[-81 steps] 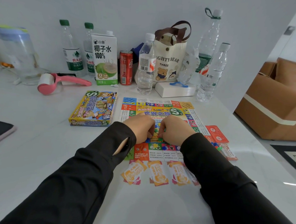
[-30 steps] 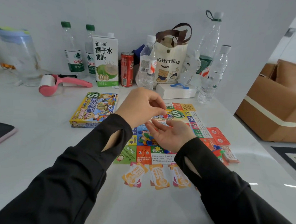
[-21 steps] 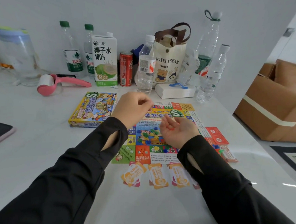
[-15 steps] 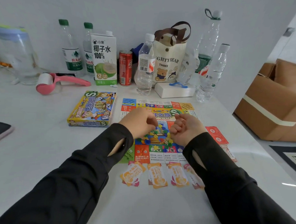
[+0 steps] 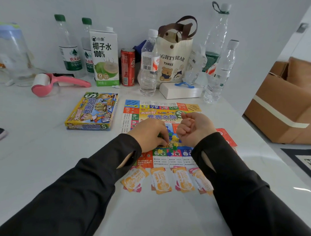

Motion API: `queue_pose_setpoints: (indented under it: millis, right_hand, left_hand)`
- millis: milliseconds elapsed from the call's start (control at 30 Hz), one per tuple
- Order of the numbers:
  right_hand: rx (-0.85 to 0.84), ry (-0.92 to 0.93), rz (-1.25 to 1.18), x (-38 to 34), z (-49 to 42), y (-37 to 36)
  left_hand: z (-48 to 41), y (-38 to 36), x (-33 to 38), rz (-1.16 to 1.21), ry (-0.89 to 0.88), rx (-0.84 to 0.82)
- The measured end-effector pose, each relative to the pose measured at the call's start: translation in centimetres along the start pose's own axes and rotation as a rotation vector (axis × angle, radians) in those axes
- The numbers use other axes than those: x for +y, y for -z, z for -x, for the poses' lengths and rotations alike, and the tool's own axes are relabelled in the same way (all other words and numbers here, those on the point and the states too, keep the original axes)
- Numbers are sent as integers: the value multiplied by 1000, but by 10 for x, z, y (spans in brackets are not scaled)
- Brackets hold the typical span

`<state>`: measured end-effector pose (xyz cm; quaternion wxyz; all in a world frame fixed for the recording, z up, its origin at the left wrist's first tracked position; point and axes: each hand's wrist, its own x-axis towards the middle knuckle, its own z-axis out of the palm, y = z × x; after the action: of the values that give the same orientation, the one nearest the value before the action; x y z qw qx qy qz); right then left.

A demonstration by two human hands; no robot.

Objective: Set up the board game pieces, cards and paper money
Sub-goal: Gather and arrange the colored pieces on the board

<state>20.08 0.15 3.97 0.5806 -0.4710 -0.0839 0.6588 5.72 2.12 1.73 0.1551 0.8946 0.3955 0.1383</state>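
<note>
Counter (image 5: 44,158): white, smooth, glossy, shows reflections. Board (image 5: 161,116): printed paper, slight sheen. Pieces (image 5: 174,138) on board: small, coloured, look like plastic. Cards (image 5: 160,181) nearer than board: thin paper, matt. Box (image 5: 91,112) left of board: glossy card. Behind board: bottles (image 5: 148,64) clear plastic; can (image 5: 127,67) shiny metal; bag (image 5: 174,62) matt cloth. Sleeves (image 5: 78,194): black matt fabric.

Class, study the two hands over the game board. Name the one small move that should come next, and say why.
Probably the left hand should pinch one of the small coloured pieces and lift it clear. Its fingers reach down into the loose, unsorted cluster in the middle of the game board, while the right hand, curled, hangs just beside it.
</note>
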Motion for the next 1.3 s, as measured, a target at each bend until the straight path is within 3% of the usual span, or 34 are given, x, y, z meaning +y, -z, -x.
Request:
queue_pose_setpoints:
  millis: [400, 833, 933, 1133, 1300]
  right_hand:
    - [-5, -3, 25, 1, 1, -1]
    - [-9, -14, 33, 3, -1, -1]
    - [20, 4, 38, 4, -1, -2]
    - [50, 17, -66, 7, 2, -6]
    - [-94, -133, -129, 16, 11, -14]
  left_hand:
    - [-14, 6, 1, -85, 1, -156]
    - [-11, 1, -2, -283, -140, -88]
    - [-10, -3, -6, -261, -135, -12]
    - [-5, 11, -8, 230, 6, 437]
    - [-4, 20, 2, 272, -24, 431]
